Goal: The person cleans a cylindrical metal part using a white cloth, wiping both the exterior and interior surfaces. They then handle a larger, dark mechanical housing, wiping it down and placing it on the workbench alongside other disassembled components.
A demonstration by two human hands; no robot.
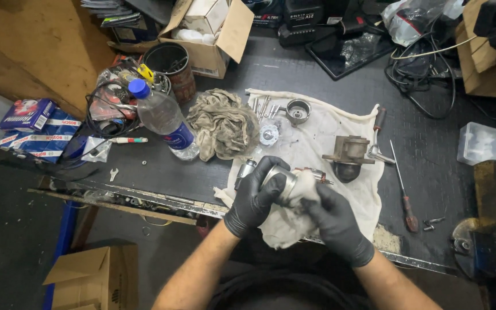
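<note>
Dark desk (294,74), cluttered along its far edge; white cloth (340,132) spread at the near edge with parts already laid out: brown housing (348,152), small cup-shaped piece (298,111), bolts. Cleaning looks partway. Left hand (254,198), black-gloved, fingers wrapped around a metal cylinder (279,179), shiny, with a shaft end showing, over the near edge. Right hand (334,221) fingers closed on a white rag (285,221) pressed against it.

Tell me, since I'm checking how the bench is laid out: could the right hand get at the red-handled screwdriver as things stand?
Probably yes, once freed. The right hand is pressing a white rag to the metal cylinder, but the red-handled screwdriver lies uncovered on the bench just to its right, with nothing between them.
</note>
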